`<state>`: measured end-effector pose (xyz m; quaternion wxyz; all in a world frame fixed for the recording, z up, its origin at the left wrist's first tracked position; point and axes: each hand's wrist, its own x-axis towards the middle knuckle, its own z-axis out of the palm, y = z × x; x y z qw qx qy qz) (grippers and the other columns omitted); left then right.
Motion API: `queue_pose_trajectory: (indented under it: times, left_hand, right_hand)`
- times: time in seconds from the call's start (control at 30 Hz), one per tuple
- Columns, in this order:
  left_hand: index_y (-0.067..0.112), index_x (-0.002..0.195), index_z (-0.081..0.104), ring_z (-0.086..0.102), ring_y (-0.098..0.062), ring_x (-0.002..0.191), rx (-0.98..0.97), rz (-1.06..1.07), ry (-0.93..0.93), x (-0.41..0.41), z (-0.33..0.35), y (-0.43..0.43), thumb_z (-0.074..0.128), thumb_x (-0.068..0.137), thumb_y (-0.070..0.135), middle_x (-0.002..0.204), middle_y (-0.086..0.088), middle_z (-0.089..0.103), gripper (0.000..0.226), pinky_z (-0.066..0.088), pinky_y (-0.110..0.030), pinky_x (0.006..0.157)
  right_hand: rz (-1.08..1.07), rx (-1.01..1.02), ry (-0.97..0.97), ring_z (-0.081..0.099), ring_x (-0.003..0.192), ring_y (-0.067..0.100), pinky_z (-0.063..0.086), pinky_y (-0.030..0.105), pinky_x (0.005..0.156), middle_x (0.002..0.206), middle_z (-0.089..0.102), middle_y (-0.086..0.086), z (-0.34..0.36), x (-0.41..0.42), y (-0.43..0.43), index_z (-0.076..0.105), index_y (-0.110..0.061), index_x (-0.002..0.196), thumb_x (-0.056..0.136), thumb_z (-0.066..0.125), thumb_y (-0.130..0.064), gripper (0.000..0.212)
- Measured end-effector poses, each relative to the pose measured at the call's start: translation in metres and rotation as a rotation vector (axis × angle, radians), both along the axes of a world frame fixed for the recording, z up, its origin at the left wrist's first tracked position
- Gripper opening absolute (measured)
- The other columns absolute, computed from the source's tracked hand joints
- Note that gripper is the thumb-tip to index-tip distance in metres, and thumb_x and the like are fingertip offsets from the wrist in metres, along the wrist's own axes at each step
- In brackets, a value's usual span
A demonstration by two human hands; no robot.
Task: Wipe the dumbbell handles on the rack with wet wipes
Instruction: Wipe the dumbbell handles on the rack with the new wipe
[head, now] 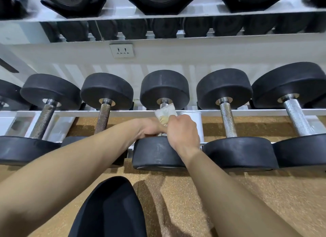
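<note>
A row of black round-headed dumbbells lies on the lower tier of a white rack (70, 113). Both my hands are on the middle dumbbell (158, 154), whose metal handle is mostly hidden under them. My right hand (182, 131) grips a white wet wipe (165, 111) wrapped around that handle, the wipe sticking out above my fist near the far head. My left hand (150, 127) holds the handle's near end just left of the right hand. Bare knurled handles show on the neighbours, one at the left (103, 117) and one at the right (227, 120).
An upper rack shelf (176, 14) carries more black dumbbells overhead. A wall socket (122, 50) sits on the white wall behind. Brown speckled floor (185, 192) lies below the rack. My knee in black (109, 210) is at the bottom centre.
</note>
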<state>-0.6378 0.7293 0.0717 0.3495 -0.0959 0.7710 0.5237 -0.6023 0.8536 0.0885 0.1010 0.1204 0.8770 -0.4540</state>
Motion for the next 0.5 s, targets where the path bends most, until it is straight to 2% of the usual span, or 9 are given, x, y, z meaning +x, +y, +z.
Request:
queue_pose_trajectory:
  times: [0.07, 0.13, 0.17, 0.23, 0.3, 0.37, 0.5]
  left_hand:
    - [0.014, 0.074, 0.066, 0.067, -0.019, 0.068, -0.069, -0.039, 0.032, 0.003, 0.009, -0.003, 0.080, 0.065, 0.012, 0.067, -0.001, 0.070, 0.018, 0.055, -0.030, 0.073]
    - [0.014, 0.074, 0.063, 0.060, -0.016, 0.064, -0.225, -0.031, 0.157, 0.003, 0.013, -0.006, 0.079, 0.073, 0.014, 0.066, 0.001, 0.067, 0.017, 0.049, -0.025, 0.063]
    - [0.012, 0.077, 0.063, 0.060, -0.019, 0.067, -0.326, -0.014, 0.236, 0.001, 0.013, -0.008, 0.080, 0.073, 0.020, 0.072, -0.002, 0.067, 0.020, 0.049, -0.027, 0.064]
    - [0.013, 0.093, 0.065, 0.065, -0.022, 0.081, -0.483, 0.046, 0.381, 0.002, 0.016, -0.012, 0.082, 0.077, 0.029, 0.087, -0.002, 0.069, 0.029, 0.052, -0.033, 0.074]
    - [0.020, 0.104, 0.060, 0.063, -0.019, 0.089, -0.497, 0.126, 0.477, 0.006, 0.018, -0.011, 0.081, 0.082, 0.034, 0.091, 0.004, 0.066, 0.034, 0.048, -0.033, 0.079]
    - [0.025, 0.109, 0.057, 0.061, -0.016, 0.090, -0.475, 0.171, 0.534, 0.013, 0.018, -0.004, 0.079, 0.083, 0.036, 0.094, 0.006, 0.066, 0.035, 0.043, -0.030, 0.078]
    - [0.024, 0.120, 0.062, 0.061, -0.017, 0.097, -0.348, 0.277, 0.561, 0.025, 0.007, 0.005, 0.079, 0.081, 0.037, 0.104, 0.006, 0.065, 0.045, 0.042, -0.030, 0.082]
  right_hand:
    - [0.005, 0.007, -0.002, 0.054, 0.089, 0.027, 0.039, 0.037, 0.076, 0.103, 0.063, 0.005, 0.000, 0.000, 0.000, 0.064, -0.015, 0.106, 0.101, 0.038, -0.034, 0.032]
    - [0.003, 0.008, 0.006, 0.057, 0.094, 0.029, 0.042, 0.039, 0.080, 0.107, 0.065, 0.005, -0.001, 0.001, -0.001, 0.063, -0.016, 0.106, 0.100, 0.038, -0.035, 0.032]
    - [0.001, 0.008, 0.010, 0.058, 0.097, 0.029, 0.044, 0.039, 0.082, 0.111, 0.065, 0.005, -0.002, 0.000, -0.001, 0.062, -0.017, 0.108, 0.099, 0.038, -0.036, 0.031]
    - [-0.002, 0.005, 0.027, 0.057, 0.108, 0.029, 0.044, 0.041, 0.088, 0.123, 0.061, 0.003, -0.001, 0.000, -0.001, 0.055, -0.020, 0.122, 0.100, 0.039, -0.037, 0.032]
    - [-0.008, -0.009, 0.037, 0.053, 0.121, 0.030, 0.042, 0.044, 0.096, 0.138, 0.052, 0.003, 0.000, 0.000, -0.001, 0.043, -0.025, 0.141, 0.102, 0.039, -0.039, 0.042]
    - [-0.017, -0.012, 0.052, 0.050, 0.129, 0.032, 0.040, 0.046, 0.100, 0.146, 0.047, 0.004, 0.000, 0.001, -0.002, 0.032, -0.027, 0.151, 0.103, 0.037, -0.042, 0.051]
    - [-0.047, -0.091, 0.014, 0.055, 0.122, 0.029, 0.045, 0.046, 0.101, 0.136, 0.056, 0.003, -0.002, -0.003, -0.001, 0.036, -0.024, 0.147, 0.100, 0.037, -0.044, 0.050]
